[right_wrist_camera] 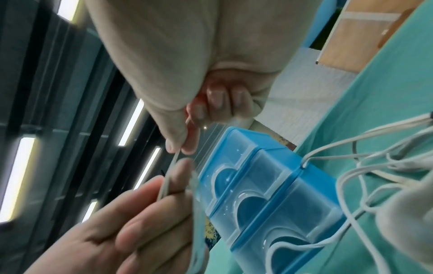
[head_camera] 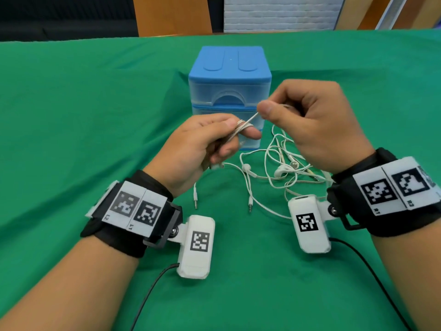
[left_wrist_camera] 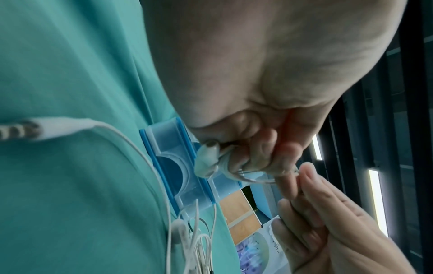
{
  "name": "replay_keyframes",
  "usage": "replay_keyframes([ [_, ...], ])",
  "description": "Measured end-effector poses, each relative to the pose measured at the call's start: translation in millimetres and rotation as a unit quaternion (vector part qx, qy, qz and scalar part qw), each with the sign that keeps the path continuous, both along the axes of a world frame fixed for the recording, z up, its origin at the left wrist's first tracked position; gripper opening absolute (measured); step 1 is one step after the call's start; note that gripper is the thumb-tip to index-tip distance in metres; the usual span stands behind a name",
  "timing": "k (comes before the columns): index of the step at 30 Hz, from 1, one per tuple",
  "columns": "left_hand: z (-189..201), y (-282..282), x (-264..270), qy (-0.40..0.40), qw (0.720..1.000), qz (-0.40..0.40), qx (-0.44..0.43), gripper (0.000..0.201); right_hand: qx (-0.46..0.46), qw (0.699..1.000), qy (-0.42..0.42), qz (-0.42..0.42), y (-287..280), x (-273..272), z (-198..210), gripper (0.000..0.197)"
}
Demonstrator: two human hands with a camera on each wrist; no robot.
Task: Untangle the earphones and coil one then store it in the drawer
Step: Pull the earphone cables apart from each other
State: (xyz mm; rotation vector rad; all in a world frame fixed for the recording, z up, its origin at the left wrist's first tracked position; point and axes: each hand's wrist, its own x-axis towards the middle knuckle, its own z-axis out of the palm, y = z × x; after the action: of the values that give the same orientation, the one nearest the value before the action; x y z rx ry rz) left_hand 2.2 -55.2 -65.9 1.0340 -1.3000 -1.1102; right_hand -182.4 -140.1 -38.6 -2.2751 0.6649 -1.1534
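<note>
A white earphone cable point(head_camera: 248, 121) stretches taut between both hands above the green cloth. My left hand point(head_camera: 202, 142) holds it with turns wound round the index finger, an earbud point(left_wrist_camera: 207, 159) tucked against the curled fingers. My right hand point(head_camera: 307, 120) pinches the cable point(right_wrist_camera: 174, 161) between thumb and forefinger, the other fingers curled. Below the hands, a tangle of white earphones point(head_camera: 284, 166) lies on the cloth with two jack plugs point(head_camera: 196, 199) pointing toward me. The blue drawer unit point(head_camera: 230, 91) stands behind, its drawers closed.
Green cloth point(head_camera: 83, 130) covers the table. Wooden panels and a white brick wall point(head_camera: 279, 13) stand beyond the far edge. Black leads point(head_camera: 152, 290) trail from the wrist cameras toward me.
</note>
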Motion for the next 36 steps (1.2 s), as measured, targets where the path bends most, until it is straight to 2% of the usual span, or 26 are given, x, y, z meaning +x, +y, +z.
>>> replay_keyframes([
  [3, 1.9, 1.0, -0.2, 0.034, 0.999, 0.007, -0.004, 0.033, 0.016, 1.000, -0.008, -0.018, -6.8, -1.1, -4.2, 0.030],
  [6, 2.0, 2.5, 0.3, 0.066, 0.998, -0.003, -0.018, 0.031, 0.039, 0.999, 0.025, -0.014, -6.6, -0.2, -8.5, 0.027],
  [10, 2.4, 3.9, -0.3, 0.103, 0.994, -0.009, -0.035, 0.033, 0.102, 0.990, 0.081, 0.054, -4.0, 3.3, -14.7, 0.029],
  [16, 3.1, 3.6, -4.7, 0.174, 0.984, 0.028, -0.041, 0.036, 0.142, 0.969, 0.156, 0.131, 8.7, 9.8, -15.5, 0.024],
  [22, 0.9, -1.8, 0.6, 0.138, 0.985, 0.077, -0.062, 0.038, 0.124, 0.951, 0.220, 0.179, 18.5, 10.9, -10.1, 0.023],
  [25, -1.9, -3.5, 1.7, 0.067, 0.990, 0.093, -0.080, 0.041, 0.110, 0.944, 0.237, 0.202, 23.8, 11.4, -6.3, 0.023],
  [28, -4.8, -4.8, 1.6, -0.017, 0.993, 0.079, -0.089, 0.039, 0.060, 0.969, 0.175, 0.166, 21.9, 11.0, -2.0, 0.023],
  [32, -0.1, -3.4, 0.3, -0.073, 0.994, 0.033, -0.074, 0.026, 0.011, 0.996, 0.065, 0.062, 4.5, 3.4, 1.1, 0.025],
  [36, 0.8, -1.5, -2.1, -0.048, 0.997, 0.006, -0.052, 0.034, 0.011, 1.000, 0.008, 0.001, -0.5, 1.5, 0.6, 0.030],
])
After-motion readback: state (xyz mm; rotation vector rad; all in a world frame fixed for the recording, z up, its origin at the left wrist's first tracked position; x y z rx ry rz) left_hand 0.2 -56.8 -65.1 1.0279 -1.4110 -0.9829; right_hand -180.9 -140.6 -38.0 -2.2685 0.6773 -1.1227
